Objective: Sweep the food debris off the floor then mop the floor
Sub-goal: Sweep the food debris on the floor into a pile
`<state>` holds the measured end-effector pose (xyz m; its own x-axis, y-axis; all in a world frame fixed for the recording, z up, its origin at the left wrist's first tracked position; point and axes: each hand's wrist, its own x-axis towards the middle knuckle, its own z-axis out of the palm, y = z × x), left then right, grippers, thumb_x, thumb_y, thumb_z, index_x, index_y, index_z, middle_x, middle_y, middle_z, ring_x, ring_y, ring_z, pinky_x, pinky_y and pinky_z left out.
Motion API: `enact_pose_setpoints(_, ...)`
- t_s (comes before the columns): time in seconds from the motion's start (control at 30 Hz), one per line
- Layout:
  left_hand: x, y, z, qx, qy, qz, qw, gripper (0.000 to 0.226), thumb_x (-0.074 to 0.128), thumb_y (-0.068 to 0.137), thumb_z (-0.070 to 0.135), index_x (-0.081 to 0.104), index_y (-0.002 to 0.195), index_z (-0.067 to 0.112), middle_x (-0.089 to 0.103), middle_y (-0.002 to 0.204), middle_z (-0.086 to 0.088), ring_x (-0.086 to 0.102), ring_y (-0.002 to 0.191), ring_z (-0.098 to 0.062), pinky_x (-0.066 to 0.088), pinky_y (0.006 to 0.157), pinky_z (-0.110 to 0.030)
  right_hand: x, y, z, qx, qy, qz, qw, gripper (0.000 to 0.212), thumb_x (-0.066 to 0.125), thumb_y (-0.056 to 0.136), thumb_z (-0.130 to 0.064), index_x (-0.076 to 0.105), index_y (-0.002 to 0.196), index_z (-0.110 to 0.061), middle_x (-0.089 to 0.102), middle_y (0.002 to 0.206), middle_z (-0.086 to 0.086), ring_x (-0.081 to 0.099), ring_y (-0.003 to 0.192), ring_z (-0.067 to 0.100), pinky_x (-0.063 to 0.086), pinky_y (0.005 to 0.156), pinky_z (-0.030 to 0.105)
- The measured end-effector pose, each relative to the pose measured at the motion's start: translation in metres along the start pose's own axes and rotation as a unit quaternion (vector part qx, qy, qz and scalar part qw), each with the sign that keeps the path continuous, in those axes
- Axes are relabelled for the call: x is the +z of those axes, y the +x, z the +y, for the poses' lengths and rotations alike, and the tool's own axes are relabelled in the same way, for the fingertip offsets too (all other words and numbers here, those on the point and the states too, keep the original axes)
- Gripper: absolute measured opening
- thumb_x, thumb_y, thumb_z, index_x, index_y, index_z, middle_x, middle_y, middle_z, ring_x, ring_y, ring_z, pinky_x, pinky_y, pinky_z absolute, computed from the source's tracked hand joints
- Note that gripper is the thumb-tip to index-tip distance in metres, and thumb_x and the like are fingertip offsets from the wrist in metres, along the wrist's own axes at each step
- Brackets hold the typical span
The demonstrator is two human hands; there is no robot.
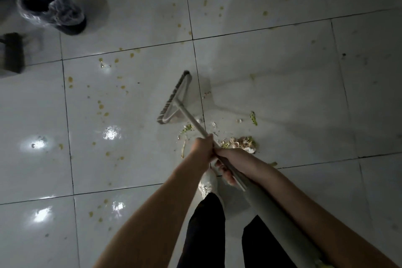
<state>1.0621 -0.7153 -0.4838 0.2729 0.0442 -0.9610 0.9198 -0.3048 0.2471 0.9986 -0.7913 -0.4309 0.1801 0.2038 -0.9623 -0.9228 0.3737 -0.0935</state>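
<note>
- Several large, pale, glossy tiles make up the floor (272, 61), with dark grout lines and bright glare patches on the left.
- A grey broom (174, 98) slants up from the lower right, and its flat head sits beside a grout line near the middle.
- A black bin (54, 6) lined with clear plastic stands at the upper left, with a dark brush (14, 52) below it at the edge.
- The left hand (202, 148) is wrapped round the handle. The right hand (230, 163) grips just behind it, fingers curled underneath.
- Food debris (239, 142), pale and green scraps, lies heaped just right of the hands, with looser bits nearer the head.
- Yellow spots (101, 106) dot the tiles to the left and beyond.
</note>
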Motion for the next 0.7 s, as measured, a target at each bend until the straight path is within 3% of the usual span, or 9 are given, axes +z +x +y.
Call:
enact_pose_setpoints(0.13, -0.037, 0.005, 0.003, -0.025, -0.025, 0.038, 0.999, 0.025, 0.047, 0.098, 0.016, 0.044, 0.077, 0.003, 0.041, 0.069, -0.006, 0.042, 0.056, -0.015, 0.043, 0.039, -0.024, 0.034, 0.013, -0.009, 0.002, -0.033, -0.024, 0.999, 0.041, 0.040, 0.100, -0.028, 0.043, 0.067, -0.005, 0.042, 0.038, 0.002, 0.038, 0.022, 0.008, 0.031, 0.030, 0.011)
enact_pose_setpoints(0.2, -0.044, 0.008, -0.006, -0.052, -0.008, 0.028, 0.998, 0.030, 0.047, 0.098, 0.016, 0.043, 0.071, 0.004, 0.039, 0.067, -0.007, 0.041, 0.055, -0.015, 0.043, 0.032, -0.018, 0.041, 0.020, -0.003, 0.002, -0.092, -0.023, 0.995, 0.042, 0.037, 0.101, -0.028, 0.042, 0.066, -0.006, 0.041, 0.049, 0.006, 0.039, 0.026, 0.011, 0.034, 0.035, 0.022)
enact_pose_setpoints(0.3, -0.026, 0.009, -0.033, -0.087, 0.015, 0.012, 0.996, 0.032, 0.048, 0.097, 0.015, 0.042, 0.067, 0.005, 0.040, 0.065, -0.007, 0.041, 0.053, -0.016, 0.045, 0.031, -0.017, 0.020, 0.024, 0.022, 0.018, -0.116, 0.009, 0.993, 0.044, 0.041, 0.100, -0.029, 0.044, 0.065, -0.003, 0.043, 0.054, 0.008, 0.040, 0.028, 0.013, 0.034, 0.042, 0.027)
enact_pose_setpoints(0.4, 0.020, 0.002, -0.061, -0.096, 0.032, -0.028, 0.994, 0.027, 0.049, 0.097, 0.014, 0.045, 0.072, 0.004, 0.046, 0.070, -0.008, 0.048, 0.057, -0.016, 0.048, 0.034, -0.019, -0.030, 0.015, 0.052, 0.033, -0.098, 0.034, 0.994, 0.048, 0.041, 0.099, -0.037, 0.046, 0.063, -0.006, 0.045, 0.053, 0.007, 0.043, 0.035, 0.016, 0.035, 0.042, 0.027)
enact_pose_setpoints(0.47, 0.058, -0.006, -0.077, -0.085, 0.018, -0.056, 0.995, 0.025, 0.049, 0.096, 0.012, 0.047, 0.072, 0.003, 0.047, 0.069, -0.008, 0.052, 0.052, -0.015, 0.047, 0.033, -0.019, -0.068, 0.003, 0.067, 0.050, -0.093, 0.037, 0.994, 0.052, 0.037, 0.099, -0.039, 0.043, 0.058, -0.007, 0.043, 0.051, 0.008, 0.042, 0.030, 0.016, 0.033, 0.035, 0.021)
enact_pose_setpoints(0.57, 0.116, -0.019, -0.099, -0.084, -0.006, -0.061, 0.995, 0.019, 0.049, 0.095, 0.008, 0.046, 0.077, 0.004, 0.044, 0.068, -0.007, 0.048, 0.054, -0.016, 0.045, 0.030, -0.018, -0.121, -0.023, 0.084, 0.056, -0.037, 0.056, 0.996, 0.048, 0.038, 0.100, -0.037, 0.042, 0.062, -0.008, 0.039, 0.055, 0.006, 0.036, 0.021, 0.012, 0.026, 0.029, 0.010)
enact_pose_setpoints(0.7, 0.176, -0.044, -0.116, -0.062, -0.032, -0.061, 0.996, 0.011, 0.047, 0.096, 0.010, 0.045, 0.085, 0.006, 0.043, 0.070, -0.006, 0.045, 0.056, -0.015, 0.043, 0.032, -0.016, -0.175, -0.052, 0.100, 0.031, -0.050, 0.084, 0.995, 0.046, 0.044, 0.097, -0.041, 0.049, 0.066, -0.008, 0.044, 0.045, 0.002, 0.036, 0.024, 0.009, 0.029, 0.031, 0.011)
